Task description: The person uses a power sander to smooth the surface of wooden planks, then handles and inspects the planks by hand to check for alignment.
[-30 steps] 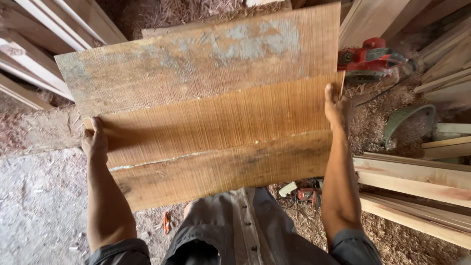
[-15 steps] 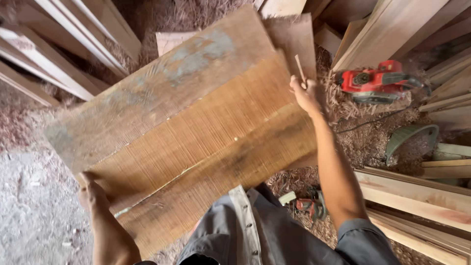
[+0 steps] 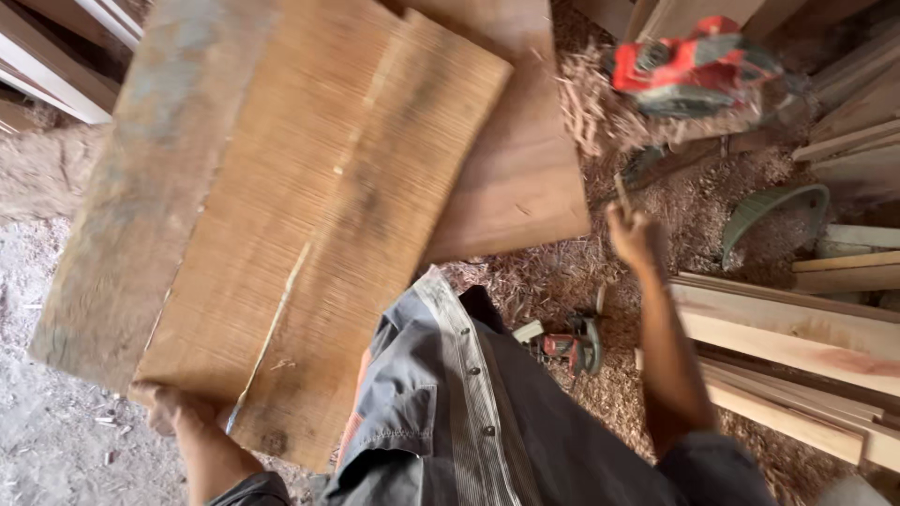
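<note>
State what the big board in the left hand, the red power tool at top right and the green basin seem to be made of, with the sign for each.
Board: rough-sawn wood, unfinished; saw ridges and grain, weathered grey strip along one edge. Left hand grips its near end. Red power tool: probably a moulded plastic casing, smooth and evenly coloured. Green basin: probably plastic, thin even rim.

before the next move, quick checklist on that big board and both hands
1. Left hand on the wide rough board: ok, it grips the near edge.
2. Right hand on the board: not ok, it is off the board and holds a thin stick-like thing, too blurred to name.
3. Board level: not ok, it hangs tilted on one hand.
4. Landing spot: cannot tell, a smoother board lies beneath, contact unclear.
5. Tools underfoot: not ok, a small red power tool lies in the sawdust by the legs, and a red planer lies beyond.
</note>
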